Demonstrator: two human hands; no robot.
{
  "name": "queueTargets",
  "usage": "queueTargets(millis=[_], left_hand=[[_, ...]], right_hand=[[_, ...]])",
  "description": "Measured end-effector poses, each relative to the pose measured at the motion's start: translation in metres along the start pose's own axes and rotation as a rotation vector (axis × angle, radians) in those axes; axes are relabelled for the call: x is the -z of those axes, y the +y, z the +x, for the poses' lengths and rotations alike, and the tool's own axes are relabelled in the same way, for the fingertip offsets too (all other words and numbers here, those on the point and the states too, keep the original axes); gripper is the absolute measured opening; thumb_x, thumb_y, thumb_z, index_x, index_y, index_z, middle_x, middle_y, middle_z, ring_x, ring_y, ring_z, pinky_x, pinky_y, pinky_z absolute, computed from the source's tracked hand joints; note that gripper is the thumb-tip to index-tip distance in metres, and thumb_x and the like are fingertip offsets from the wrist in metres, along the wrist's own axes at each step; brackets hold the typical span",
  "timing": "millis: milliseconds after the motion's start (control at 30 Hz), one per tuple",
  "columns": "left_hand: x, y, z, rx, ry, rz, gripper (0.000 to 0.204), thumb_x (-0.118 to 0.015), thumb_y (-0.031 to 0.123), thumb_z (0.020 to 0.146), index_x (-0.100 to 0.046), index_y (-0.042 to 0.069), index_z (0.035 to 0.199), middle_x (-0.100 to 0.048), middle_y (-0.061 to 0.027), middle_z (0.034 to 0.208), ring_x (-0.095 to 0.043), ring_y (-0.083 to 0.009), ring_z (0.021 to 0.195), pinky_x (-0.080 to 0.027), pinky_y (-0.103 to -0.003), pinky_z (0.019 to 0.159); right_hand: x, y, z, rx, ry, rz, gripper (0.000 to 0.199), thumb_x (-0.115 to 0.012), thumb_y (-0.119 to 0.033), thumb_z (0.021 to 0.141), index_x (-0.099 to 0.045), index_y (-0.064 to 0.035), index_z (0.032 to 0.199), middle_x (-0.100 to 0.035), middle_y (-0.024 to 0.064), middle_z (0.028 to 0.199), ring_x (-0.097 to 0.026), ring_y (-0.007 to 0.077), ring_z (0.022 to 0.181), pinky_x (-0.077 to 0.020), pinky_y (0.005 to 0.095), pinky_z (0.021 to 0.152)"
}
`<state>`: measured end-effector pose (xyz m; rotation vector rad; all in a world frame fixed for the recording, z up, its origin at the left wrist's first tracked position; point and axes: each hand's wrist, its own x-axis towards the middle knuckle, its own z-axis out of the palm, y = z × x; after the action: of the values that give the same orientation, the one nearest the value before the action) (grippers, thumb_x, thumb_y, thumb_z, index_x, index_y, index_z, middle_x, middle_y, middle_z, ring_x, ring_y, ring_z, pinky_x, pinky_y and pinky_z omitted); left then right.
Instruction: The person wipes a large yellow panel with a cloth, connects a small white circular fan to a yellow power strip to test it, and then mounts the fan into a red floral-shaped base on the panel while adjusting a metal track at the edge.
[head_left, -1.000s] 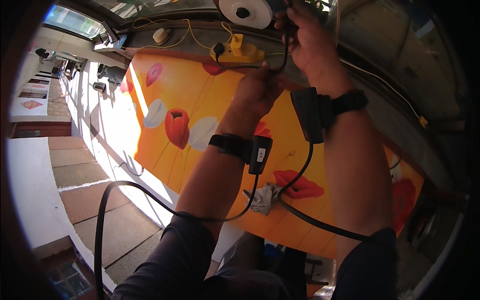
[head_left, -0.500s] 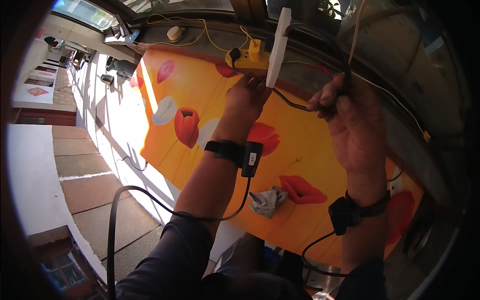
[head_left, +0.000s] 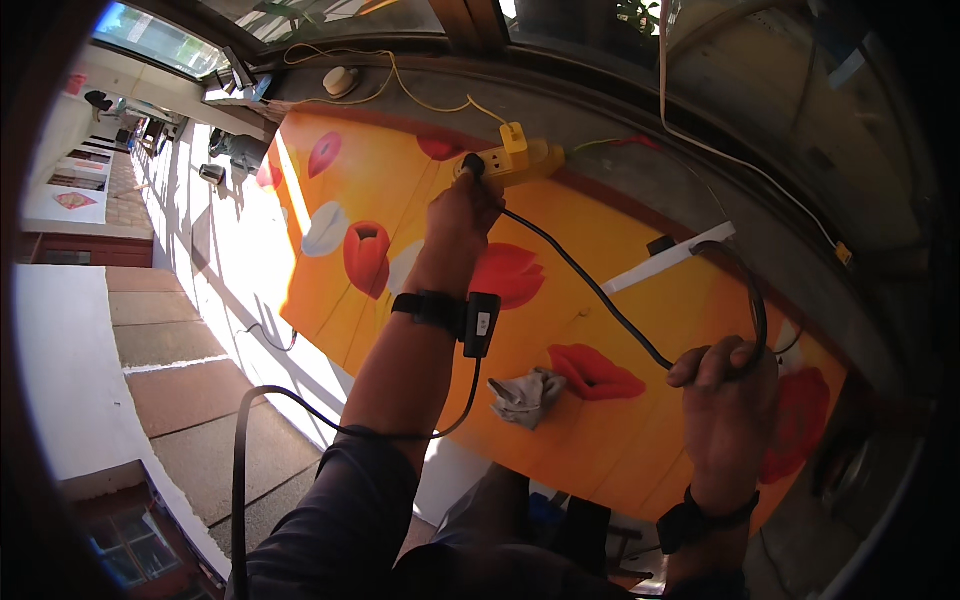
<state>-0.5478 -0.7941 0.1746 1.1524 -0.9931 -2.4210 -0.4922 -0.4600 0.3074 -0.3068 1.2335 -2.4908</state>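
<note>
At the far edge of the table, my left hand is closed around a black plug seated in a yellow power strip. A black cable runs from there down to my right hand, whose fingers are curled round it. Past my right hand the cable loops up to the end of a white bar-shaped power strip, seen edge-on on the table's right side. My left fingertips are partly hidden behind the hand.
A tulip-patterned yellow tablecloth covers the table. On it lies a crumpled grey cloth. A yellow wire and a round white object lie along the window ledge. A white cable hangs at the right.
The white bar has gone from upright near the yellow strip to lying at the right. My right hand came down toward me with the cable; my left shifted onto the plug.
</note>
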Motion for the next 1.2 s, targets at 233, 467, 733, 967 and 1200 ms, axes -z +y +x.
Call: queueTargets(millis=[233,467,733,967,1200], left_hand=[[0.005,-0.020,-0.015,0.020,0.062,-0.031,0.023,-0.057,0.022,0.101,-0.054,0.001,0.110,-0.061,-0.0076,0.085,-0.065,-0.0193,0.076,-0.057,-0.031,0.066],[0.020,-0.059,-0.024,0.103,-0.122,0.105,0.019,-0.058,0.029,0.101,-0.056,0.013,0.112,-0.048,0.0025,0.073,-0.050,-0.0096,0.060,-0.046,-0.023,0.053],[-0.043,-0.103,-0.062,0.167,-0.026,0.169,0.021,-0.058,0.029,0.101,-0.057,0.016,0.118,-0.049,0.0060,0.079,-0.049,-0.0070,0.074,-0.049,-0.033,0.079],[-0.061,-0.147,-0.081,0.171,0.019,0.258,0.031,-0.056,0.024,0.101,-0.055,0.012,0.130,-0.053,-0.0001,0.100,-0.056,-0.0149,0.093,-0.050,-0.033,0.085],[-0.036,-0.203,-0.068,0.177,-0.103,0.242,0.046,-0.061,0.011,0.097,-0.045,0.007,0.140,-0.059,-0.0041,0.114,-0.057,-0.0147,0.091,-0.051,-0.033,0.080]], right_hand=[[0.002,-0.010,-0.029,0.038,0.026,0.044,0.017,-0.058,-0.005,0.093,-0.059,-0.0055,0.110,-0.062,0.0107,0.096,-0.064,0.0284,0.090,-0.0556,0.0487,0.081],[0.022,-0.018,-0.063,0.055,0.061,0.067,0.022,-0.057,-0.005,0.093,-0.057,-0.0070,0.115,-0.059,0.0089,0.093,-0.064,0.0235,0.083,-0.0580,0.0437,0.074],[0.047,-0.048,-0.082,0.197,0.203,0.115,0.038,-0.071,-0.020,0.089,-0.055,-0.0103,0.122,-0.057,0.0065,0.092,-0.064,0.0293,0.086,-0.0547,0.0397,0.073],[0.069,-0.066,-0.082,0.152,0.196,0.141,0.031,-0.060,-0.003,0.092,-0.055,-0.0085,0.122,-0.059,0.0087,0.096,-0.064,0.0275,0.095,-0.0545,0.0485,0.086],[0.083,-0.060,-0.098,0.140,0.184,0.309,0.028,-0.058,0.000,0.092,-0.054,-0.0035,0.119,-0.063,0.0123,0.100,-0.066,0.0291,0.099,-0.0517,0.0553,0.095]])
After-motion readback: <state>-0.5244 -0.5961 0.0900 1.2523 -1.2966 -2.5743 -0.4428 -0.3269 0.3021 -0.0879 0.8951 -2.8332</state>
